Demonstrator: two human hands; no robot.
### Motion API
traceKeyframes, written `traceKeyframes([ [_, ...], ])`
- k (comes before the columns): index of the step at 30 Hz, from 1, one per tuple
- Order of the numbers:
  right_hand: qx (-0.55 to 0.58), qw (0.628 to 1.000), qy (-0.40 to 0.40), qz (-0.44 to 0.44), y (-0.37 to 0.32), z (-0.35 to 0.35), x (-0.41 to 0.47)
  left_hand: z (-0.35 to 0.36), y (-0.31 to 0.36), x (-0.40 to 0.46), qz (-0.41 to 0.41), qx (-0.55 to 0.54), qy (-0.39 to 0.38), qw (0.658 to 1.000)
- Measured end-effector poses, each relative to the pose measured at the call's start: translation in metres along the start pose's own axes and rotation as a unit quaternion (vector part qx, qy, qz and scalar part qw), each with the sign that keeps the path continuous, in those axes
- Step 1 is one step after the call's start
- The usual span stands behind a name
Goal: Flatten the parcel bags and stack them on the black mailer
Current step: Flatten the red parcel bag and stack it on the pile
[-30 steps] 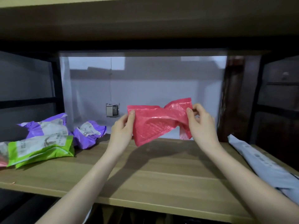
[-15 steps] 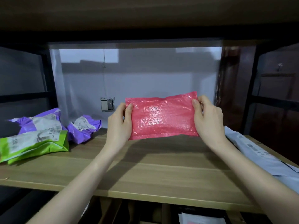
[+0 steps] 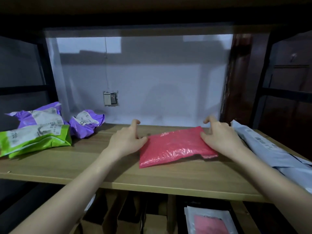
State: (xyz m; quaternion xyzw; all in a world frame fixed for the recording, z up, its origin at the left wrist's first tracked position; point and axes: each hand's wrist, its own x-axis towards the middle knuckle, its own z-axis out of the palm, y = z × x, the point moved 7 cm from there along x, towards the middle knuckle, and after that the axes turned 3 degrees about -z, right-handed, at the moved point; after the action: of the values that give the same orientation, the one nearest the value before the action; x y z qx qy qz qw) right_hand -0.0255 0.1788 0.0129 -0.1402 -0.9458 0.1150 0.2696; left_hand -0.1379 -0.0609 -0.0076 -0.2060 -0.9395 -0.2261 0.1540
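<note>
Wooden shelf (image 3: 118, 173) runs across the view, with a pale back wall behind it and a small switch plate (image 3: 110, 98) set in that wall. At the far left lies a green parcel bag (image 3: 33, 141), crumpled, with two purple parcel bags behind and beside it: one (image 3: 38, 114) at the back left, one (image 3: 85, 123) balled up nearer the middle. Next comes the left hand (image 3: 127, 140), its thumb and fingers pinching the left edge of the red parcel bag (image 3: 173, 146), forefinger lifted. That bag lies on the shelf boards, mostly flat, its near right corner a little raised. At its right end the right hand (image 3: 219, 135) grips the edge, fingers curled. Just beyond, a grey mailer (image 3: 270, 149) lies along the shelf's right side. Below the shelf stand brown paper bags (image 3: 135, 215).
</note>
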Motion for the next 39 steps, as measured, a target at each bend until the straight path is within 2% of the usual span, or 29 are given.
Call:
traceKeyframes([
  [2, -0.011, 0.999, -0.031, -0.022, -0.002, 0.005, -0.002, 0.003, -0.001, 0.001, 0.004, 0.017, -0.016, 1.0],
  [5, 0.012, 0.995, -0.038, -0.095, -0.018, 0.008, -0.001, 0.003, 0.013, 0.001, 0.054, -0.008, -0.015, 0.998],
  [9, 0.039, 0.979, -0.08, -0.182, -0.048, 0.023, 0.002, 0.011, 0.05, -0.005, 0.117, -0.042, -0.087, 0.988],
  [13, -0.002, 0.961, -0.197, -0.195, -0.056, 0.056, -0.004, 0.04, 0.069, -0.018, 0.149, -0.04, -0.191, 0.969],
  [16, -0.015, 0.946, -0.274, -0.172, -0.046, 0.072, -0.014, 0.057, 0.065, -0.024, 0.149, -0.048, -0.235, 0.959],
  [23, -0.007, 0.943, -0.288, -0.167, -0.04, 0.079, -0.019, 0.07, 0.06, -0.027, 0.143, 0.017, -0.276, 0.95],
  [39, -0.044, 0.925, -0.338, -0.167, -0.039, 0.086, -0.027, 0.072, 0.06, -0.03, 0.149, 0.085, -0.28, 0.945],
])
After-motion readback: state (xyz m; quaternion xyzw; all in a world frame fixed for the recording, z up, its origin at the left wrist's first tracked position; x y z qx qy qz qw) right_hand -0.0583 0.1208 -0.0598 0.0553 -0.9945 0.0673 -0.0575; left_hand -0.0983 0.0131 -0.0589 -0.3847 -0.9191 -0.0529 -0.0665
